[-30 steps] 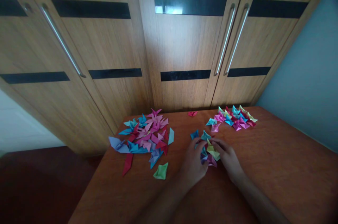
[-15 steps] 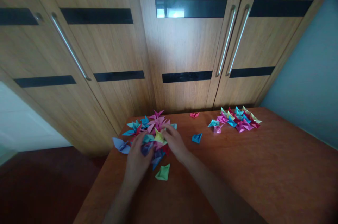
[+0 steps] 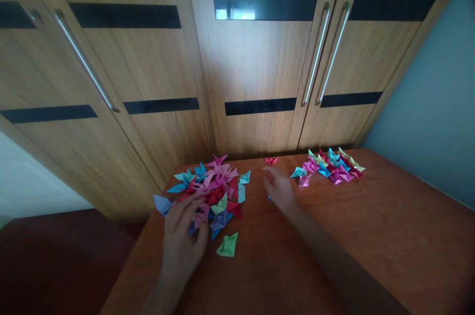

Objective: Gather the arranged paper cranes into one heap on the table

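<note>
A pile of colourful folded-paper pieces [image 3: 218,176], pink cranes among them, lies at the table's left end. My left hand [image 3: 183,228] is at its near side, thumb and fingers closed around a pink paper boat [image 3: 201,215]. A pale green paper boat [image 3: 220,204] rests on the pile beside those fingers. To the right, my right hand [image 3: 280,189] is over the table with its fingers apart and nothing visible in them. It covers most of a blue paper boat [image 3: 269,198]. Just beyond its fingertips lies a red paper boat [image 3: 271,160].
Rows of paper boats [image 3: 334,166] stand at the back right of the wooden table [image 3: 352,236]. One green paper boat [image 3: 227,245] lies in front of the pile. A wooden wardrobe [image 3: 256,67] rises behind the table, and a blue wall [image 3: 426,107] is at right.
My right hand has left the pile and moved right, over the blue boat. My left hand has shifted slightly left and nearer. The yellow piece between the hands no longer shows there.
</note>
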A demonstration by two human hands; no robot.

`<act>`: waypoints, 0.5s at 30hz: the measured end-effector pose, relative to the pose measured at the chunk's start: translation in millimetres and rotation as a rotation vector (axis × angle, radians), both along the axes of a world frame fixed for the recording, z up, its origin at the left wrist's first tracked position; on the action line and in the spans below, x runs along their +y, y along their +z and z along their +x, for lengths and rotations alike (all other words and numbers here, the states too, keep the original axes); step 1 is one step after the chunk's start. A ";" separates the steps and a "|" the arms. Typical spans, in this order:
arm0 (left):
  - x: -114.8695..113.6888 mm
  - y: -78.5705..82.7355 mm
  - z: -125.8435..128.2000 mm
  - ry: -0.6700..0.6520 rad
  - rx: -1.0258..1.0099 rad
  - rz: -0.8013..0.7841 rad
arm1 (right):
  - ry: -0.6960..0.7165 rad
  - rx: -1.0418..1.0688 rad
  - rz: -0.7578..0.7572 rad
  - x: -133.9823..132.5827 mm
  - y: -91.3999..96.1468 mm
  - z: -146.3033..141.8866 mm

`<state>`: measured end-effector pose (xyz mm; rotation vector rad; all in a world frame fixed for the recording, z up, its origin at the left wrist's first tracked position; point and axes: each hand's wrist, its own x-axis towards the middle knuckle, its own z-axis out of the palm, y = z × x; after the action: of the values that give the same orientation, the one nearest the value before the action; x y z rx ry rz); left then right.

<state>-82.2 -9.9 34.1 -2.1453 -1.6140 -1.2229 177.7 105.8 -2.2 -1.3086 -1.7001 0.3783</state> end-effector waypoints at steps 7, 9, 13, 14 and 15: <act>1.3 -8.3 59.0 -0.257 0.126 -0.175 | -0.126 -0.541 -0.111 56.1 -8.1 58.5; 0.3 -12.0 69.4 -0.296 0.171 -0.224 | -0.096 -0.575 -0.130 70.7 -7.3 55.6; -2.8 -16.8 75.3 -0.320 0.266 -0.354 | -0.050 -0.633 -0.180 93.0 -6.1 46.2; -3.3 -17.6 74.4 -0.319 0.281 -0.375 | -0.039 -0.644 -0.194 95.7 -6.0 44.7; -3.4 -18.3 72.8 -0.314 0.290 -0.386 | -0.029 -0.653 -0.206 96.9 -5.9 43.7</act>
<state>-9.4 -13.3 15.9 -2.7446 -1.5226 -0.6520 221.3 202.7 -8.1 -1.7323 -2.2151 0.1077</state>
